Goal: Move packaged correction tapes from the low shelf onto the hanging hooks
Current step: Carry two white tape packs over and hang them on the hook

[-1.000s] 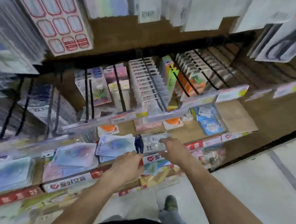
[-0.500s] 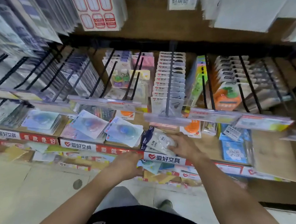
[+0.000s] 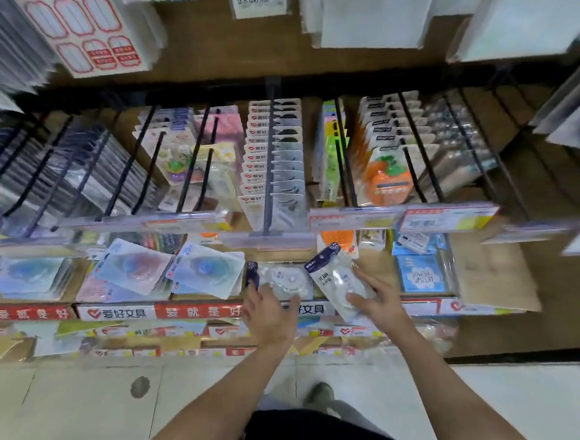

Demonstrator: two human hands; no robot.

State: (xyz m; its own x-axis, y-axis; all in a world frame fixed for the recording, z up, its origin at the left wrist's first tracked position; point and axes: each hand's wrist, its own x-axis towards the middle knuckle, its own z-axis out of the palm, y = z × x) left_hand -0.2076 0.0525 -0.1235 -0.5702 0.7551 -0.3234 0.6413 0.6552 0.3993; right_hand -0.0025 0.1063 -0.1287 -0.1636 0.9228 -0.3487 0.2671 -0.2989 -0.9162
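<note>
Right hand (image 3: 378, 299) grips one correction tape pack (image 3: 337, 285), lifted off the low shelf (image 3: 199, 310), long axis tilted, dark header up-left. Left hand (image 3: 266, 314) half-closed on the pack stack (image 3: 286, 282) on the shelf. Target hook (image 3: 269, 166) lies directly above and behind; right hand nearer.

I see two bare forearms with no sleeves, watch or rings on the left hand (image 3: 271, 315) or the right hand (image 3: 378, 303); below them sits a black garment (image 3: 297, 435) across the torso. Grey trouser legs (image 3: 350, 418) run down to one dark shoe (image 3: 319, 393).
</note>
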